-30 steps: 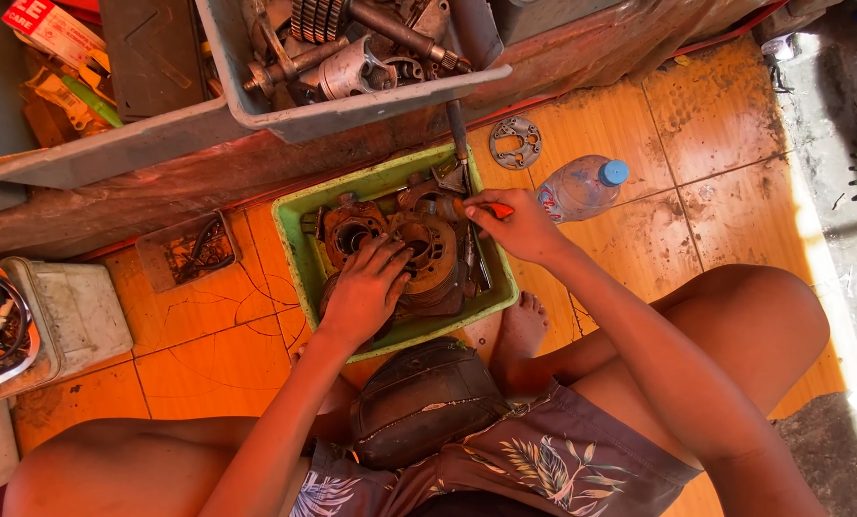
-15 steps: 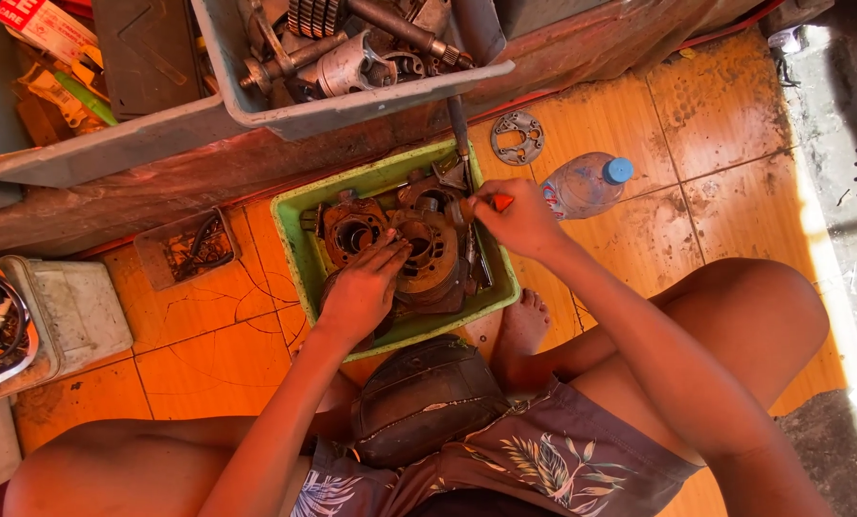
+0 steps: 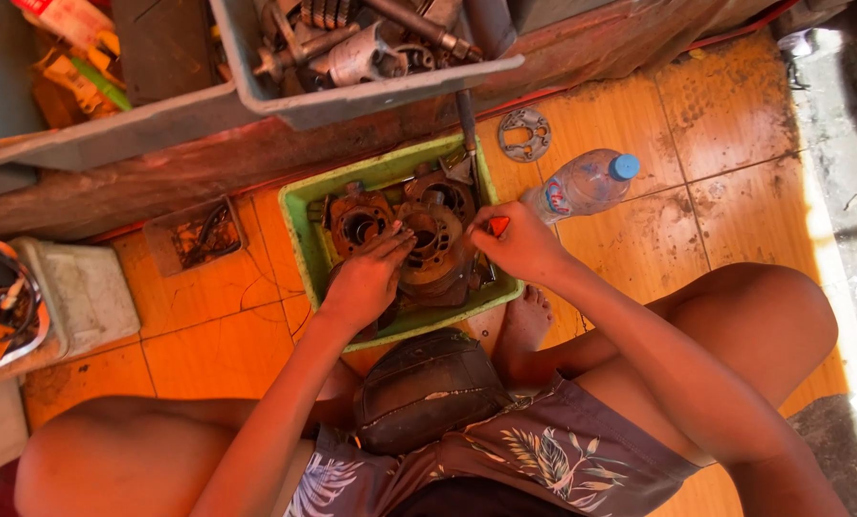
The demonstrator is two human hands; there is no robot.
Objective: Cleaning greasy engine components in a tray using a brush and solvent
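Head view: a green plastic tray [image 3: 299, 215] on the orange tiled floor [image 3: 208, 297] holds a greasy engine casing [image 3: 428, 244]. The left hand [image 3: 366, 278] rests flat on the casing's near left side, fingers together; it has crept slightly toward the centre since the earlier frames. The right hand [image 3: 519, 244] is clamped on a red-handled tool [image 3: 497, 225] at the casing's right edge, much as before. A clear water bottle [image 3: 586, 182] and a metal gasket plate [image 3: 524, 134] lie beside the tray.
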